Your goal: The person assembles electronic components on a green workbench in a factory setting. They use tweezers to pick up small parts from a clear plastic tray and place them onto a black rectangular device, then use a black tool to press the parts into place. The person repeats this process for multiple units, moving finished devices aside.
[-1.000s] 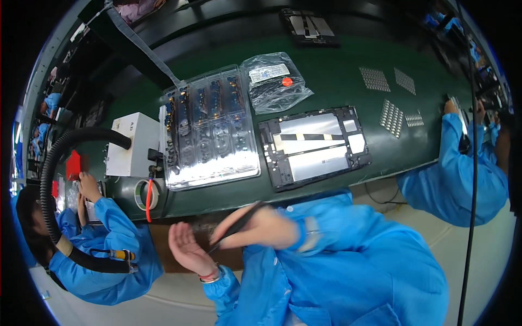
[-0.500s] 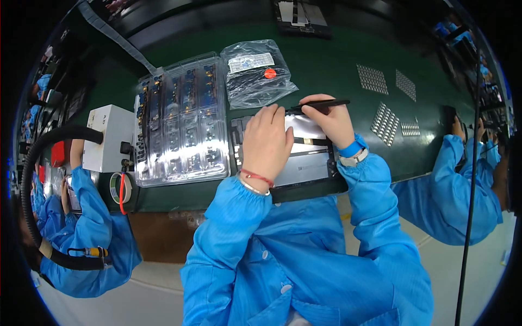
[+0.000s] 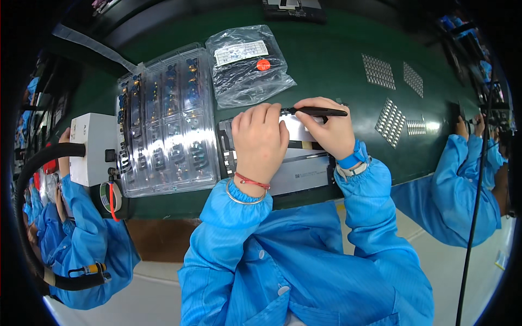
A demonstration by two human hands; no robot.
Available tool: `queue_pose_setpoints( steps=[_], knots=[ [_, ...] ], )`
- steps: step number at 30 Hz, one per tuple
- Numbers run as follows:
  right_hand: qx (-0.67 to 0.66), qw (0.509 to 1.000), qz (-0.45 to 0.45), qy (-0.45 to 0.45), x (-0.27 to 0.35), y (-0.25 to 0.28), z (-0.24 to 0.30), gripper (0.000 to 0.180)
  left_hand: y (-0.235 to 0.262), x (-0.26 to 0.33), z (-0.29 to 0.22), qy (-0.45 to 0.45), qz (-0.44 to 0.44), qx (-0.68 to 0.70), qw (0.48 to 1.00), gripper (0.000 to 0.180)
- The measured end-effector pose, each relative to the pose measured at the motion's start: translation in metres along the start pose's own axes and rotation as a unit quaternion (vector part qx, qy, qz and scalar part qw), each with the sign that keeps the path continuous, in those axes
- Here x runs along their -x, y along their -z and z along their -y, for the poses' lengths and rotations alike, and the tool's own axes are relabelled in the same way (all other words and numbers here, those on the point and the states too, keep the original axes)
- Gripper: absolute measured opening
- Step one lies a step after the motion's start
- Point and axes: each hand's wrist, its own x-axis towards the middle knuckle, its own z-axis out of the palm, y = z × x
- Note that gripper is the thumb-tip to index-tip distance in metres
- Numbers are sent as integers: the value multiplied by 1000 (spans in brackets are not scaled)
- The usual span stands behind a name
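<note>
Presumably light, stiff and fragile, with a slippery silver face, the tablet-like device (image 3: 302, 174) lies on the bench (image 3: 326, 68) beneath my outstretched left hand (image 3: 260, 148), best held by its dark rim, while my right hand (image 3: 333, 131) pinches the slim black tool (image 3: 323, 111).

Tray (image 3: 166, 122) left of device (image 3: 299, 175), bag (image 3: 246, 79) behind, sheets (image 3: 390, 123) right; all on table (image 3: 326, 60)
</note>
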Motion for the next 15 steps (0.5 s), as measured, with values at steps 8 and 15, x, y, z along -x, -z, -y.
queue_pose_setpoints(
  steps=[8, 15],
  knots=[
    [-13, 1000, -18, -18, 1, 1, -1, 16, -1, 1, 2, -3, -12, 5, 1000, 25],
    [-60, 996, -59, -32, 2, 1, -5, 16, -2, 2, 3, -6, -13, 6, 1000, 25]
  ],
)
